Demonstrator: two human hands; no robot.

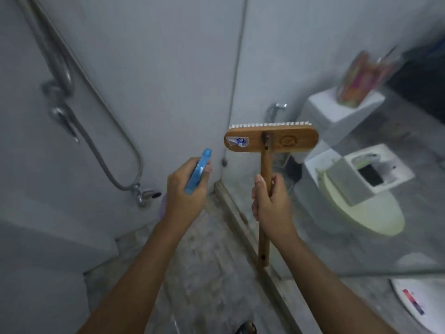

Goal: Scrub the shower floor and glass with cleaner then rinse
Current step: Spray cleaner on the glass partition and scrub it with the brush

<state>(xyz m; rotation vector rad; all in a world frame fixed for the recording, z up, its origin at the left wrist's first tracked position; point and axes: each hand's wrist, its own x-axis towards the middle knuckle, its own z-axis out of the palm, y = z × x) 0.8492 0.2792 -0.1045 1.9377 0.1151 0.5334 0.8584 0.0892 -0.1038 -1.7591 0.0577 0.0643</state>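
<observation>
In the head view, the left hand (183,189) is curling round a blue cleaner bottle (198,171). The right hand (269,201) is gripping the wooden scrub brush (271,138) by its handle, head raised near the glass (337,56), above the shower floor (204,249). Wetting the glass evenly before scrubbing is likely serving best.

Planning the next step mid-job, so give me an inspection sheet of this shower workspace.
Surface: shower floor grey, mottled, grimy beside the glass panel track.
Job's things: blue cleaner bottle; wooden scrub brush, head up.
Clutter: colourful packet on the toilet tank.
Hands: left hand grips the bottle; right hand grips the brush handle.
Cables: shower hose loops down the wall.
Surroundings: toilet beyond the glass.
</observation>
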